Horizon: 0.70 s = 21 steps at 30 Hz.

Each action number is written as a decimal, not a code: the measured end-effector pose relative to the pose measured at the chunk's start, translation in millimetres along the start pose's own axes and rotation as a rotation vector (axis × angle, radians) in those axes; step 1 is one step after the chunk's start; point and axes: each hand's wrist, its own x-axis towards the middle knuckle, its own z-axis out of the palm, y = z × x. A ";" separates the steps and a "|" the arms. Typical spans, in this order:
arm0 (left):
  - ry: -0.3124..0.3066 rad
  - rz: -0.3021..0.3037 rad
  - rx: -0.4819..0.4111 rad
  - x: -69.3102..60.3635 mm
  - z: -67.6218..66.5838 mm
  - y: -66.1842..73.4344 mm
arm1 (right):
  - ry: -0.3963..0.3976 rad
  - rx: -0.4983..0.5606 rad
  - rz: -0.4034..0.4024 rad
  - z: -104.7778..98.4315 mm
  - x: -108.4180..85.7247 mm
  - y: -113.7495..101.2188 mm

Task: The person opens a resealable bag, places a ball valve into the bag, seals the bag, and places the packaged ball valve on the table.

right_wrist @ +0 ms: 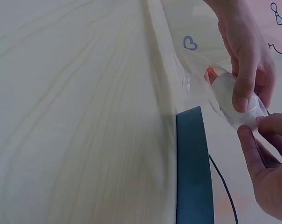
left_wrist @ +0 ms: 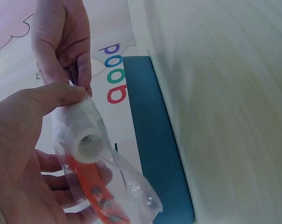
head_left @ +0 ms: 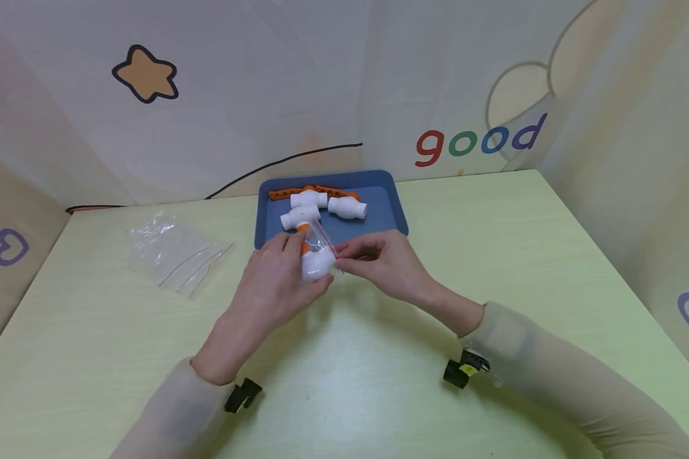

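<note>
A clear zip bag (head_left: 321, 241) holds a white plastic valve-like fitting (left_wrist: 82, 123) and an orange handle (left_wrist: 89, 182). My left hand (head_left: 278, 271) grips the fitting through the bag, thumb on the near side and fingers behind it. With thumb and index finger, my right hand (head_left: 387, 264) pinches the bag's red-lined edge, just right of the fitting. Both hands are above the front of a blue tray (head_left: 381, 220). Whether the bag's seal is closed cannot be made out.
Inside the tray lie three white fittings (head_left: 347, 208) and orange handles (head_left: 284, 193) along its back. Flat transparent zip bags (head_left: 175, 252) lie on the table (head_left: 494, 242) to the left. A printed curtain (head_left: 321, 83) stands behind the table.
</note>
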 end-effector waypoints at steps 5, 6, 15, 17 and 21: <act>0.015 -0.002 -0.053 -1.1 1.8 -0.8 | 0.012 0.009 -0.026 1.4 -0.1 0.1; 0.018 -0.006 -0.068 -1.2 2.4 -1.1 | 0.013 0.003 -0.031 1.2 -0.3 -0.4; -0.065 -0.106 -0.295 -3.1 4.2 -4.4 | 0.034 -0.030 -0.049 -5.8 1.0 -5.8; -0.089 -0.116 -0.377 -3.5 4.1 -6.4 | 0.030 -0.024 -0.035 -7.8 1.7 -5.4; -0.113 -0.129 -0.535 -3.6 3.5 -11.0 | 0.028 -0.014 -0.014 -12.2 1.8 -4.5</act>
